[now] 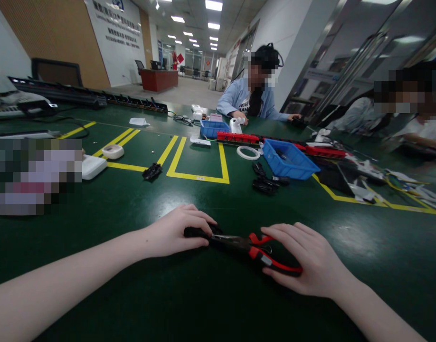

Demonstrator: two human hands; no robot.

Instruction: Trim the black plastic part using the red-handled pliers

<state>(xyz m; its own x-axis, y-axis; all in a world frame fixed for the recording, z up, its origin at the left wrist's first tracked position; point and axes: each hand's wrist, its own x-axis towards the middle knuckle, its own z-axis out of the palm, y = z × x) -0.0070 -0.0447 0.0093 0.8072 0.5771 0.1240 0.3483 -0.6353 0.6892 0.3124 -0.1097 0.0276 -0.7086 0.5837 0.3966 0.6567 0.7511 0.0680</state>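
A small black piece (195, 232) lies between the two hands, pinched by the thumb and fingers of the left hand (180, 229). The red-handled pliers (241, 243) point from the right hand toward it; their tips seem to meet the piece, though dark parts blur together there. The right hand grasps the pliers' parted handles, fingers over the upper one, thumb below. Both forearms slant inward, low over the green table (211, 304). Beyond the left hand sits a black bundle (153, 172); beyond and between the hands, a blue tray (292, 172).
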